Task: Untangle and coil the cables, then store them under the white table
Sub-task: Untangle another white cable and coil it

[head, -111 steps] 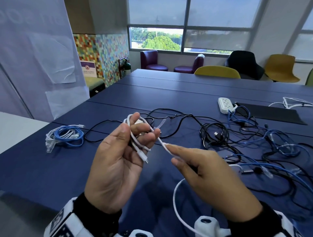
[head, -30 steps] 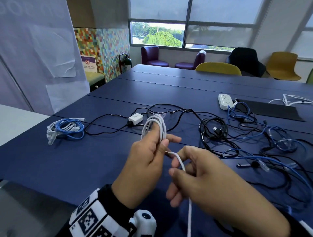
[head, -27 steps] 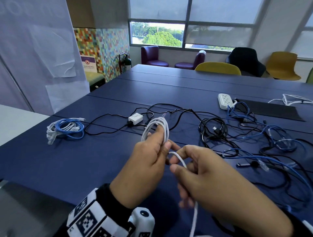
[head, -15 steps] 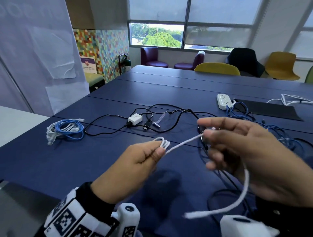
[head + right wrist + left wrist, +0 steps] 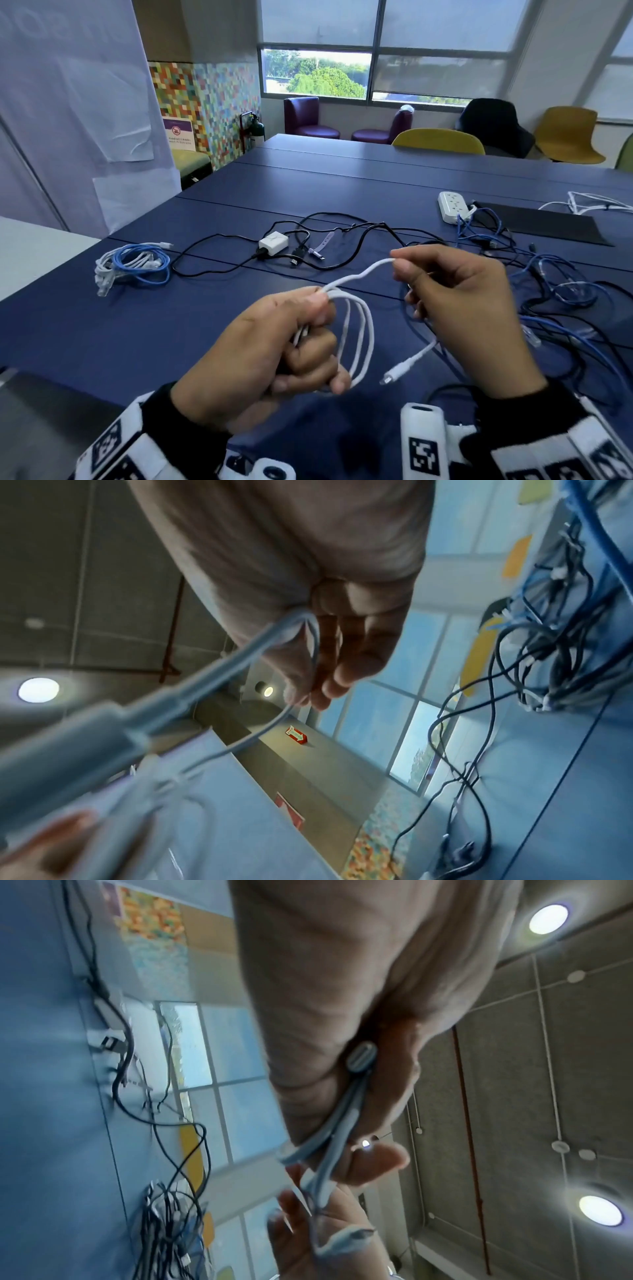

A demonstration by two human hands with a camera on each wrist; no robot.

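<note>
A thin white cable hangs in several loops from my left hand, which grips the bundle in a fist above the blue table. One strand runs up and right to my right hand, which pinches it between thumb and forefinger. The free end with its plug dangles below my right hand. In the left wrist view the white strands pass through my curled fingers. In the right wrist view the white cable loops over my fingers, its plug large and blurred.
A coiled blue and white bundle lies at the table's left. A white adapter with black leads sits in the middle. A tangle of blue and black cables spreads at the right, behind it a white power strip. A white table adjoins at left.
The loops in my left hand have grown larger and hang down. My right hand has dropped lower and nearer, and the free plug end now dangles under it.
</note>
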